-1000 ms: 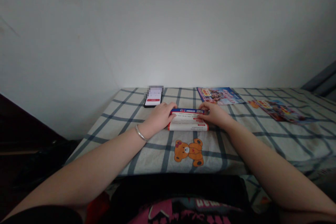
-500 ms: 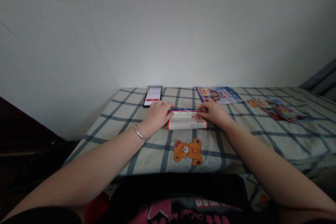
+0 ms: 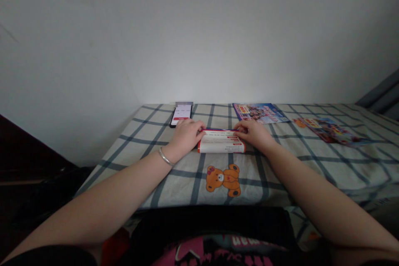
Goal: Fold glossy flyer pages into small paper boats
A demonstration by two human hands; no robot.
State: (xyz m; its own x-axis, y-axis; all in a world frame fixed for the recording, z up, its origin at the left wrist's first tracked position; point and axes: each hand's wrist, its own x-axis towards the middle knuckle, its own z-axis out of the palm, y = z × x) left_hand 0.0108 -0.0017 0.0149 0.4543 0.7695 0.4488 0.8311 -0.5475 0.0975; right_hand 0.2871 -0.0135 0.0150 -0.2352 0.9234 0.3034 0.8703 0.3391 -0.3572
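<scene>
A printed leaflet [image 3: 222, 143], white with red trim and a blue edge at the back, lies bent or folded over on the checked cloth in front of me. My left hand [image 3: 188, 134], below a silver bangle, pinches its left end between thumb and fingers. At the opposite end, my right hand [image 3: 252, 134] grips the far edge in the same way. The leaflet's near side curves over, and its underside is hidden.
A phone [image 3: 181, 114] with a lit screen lies just beyond my left hand. Two colourful leaflets, one at the back [image 3: 260, 113] and one at the right [image 3: 335, 131], rest on the checked tablecloth [image 3: 174, 185]. A white wall [image 3: 212, 33] stands behind.
The leaflet's far edge has rolled slightly, so less of its blue strip shows. Both hands keep their hold in nearly the same place.
</scene>
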